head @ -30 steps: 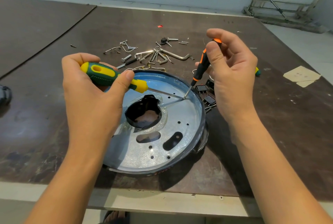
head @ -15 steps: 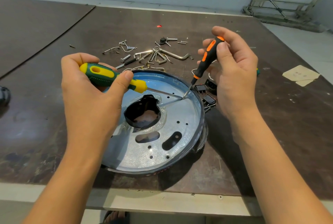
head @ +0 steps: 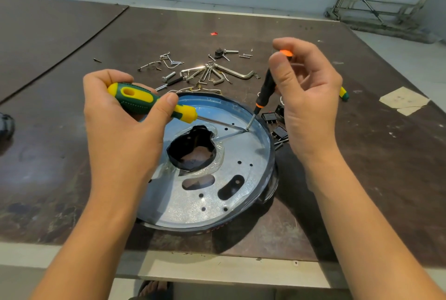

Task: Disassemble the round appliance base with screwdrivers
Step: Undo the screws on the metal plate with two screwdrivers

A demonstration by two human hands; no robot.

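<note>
**Head view.**

- **Hazard 1:** Both tips meet at one fastener (head: 246,129) just inside the far-right rim of the round base (head: 241,193). The slim black-and-orange screwdriver (head: 265,87) is only pinched by the right hand (head: 311,106) fingertips. Pressed off-axis, it would likely skate off and score the plate.
- **Hazard 2:** The left hand (head: 125,135) is wrapped round the green-and-yellow screwdriver (head: 144,102), whose shaft lies low across the base. Levering could bend the metal or flick the fastener into the loose hardware (head: 207,73) beyond the base.
- **Hazard 3:** The base looks unclamped and may spin.
- **Item:** The round base sits on the counter (head: 362,179) between both hands. It is a shiny metal disc with a raised rim, a ragged black central opening edged with clear film, two oblong slots and scattered small holes.
</note>
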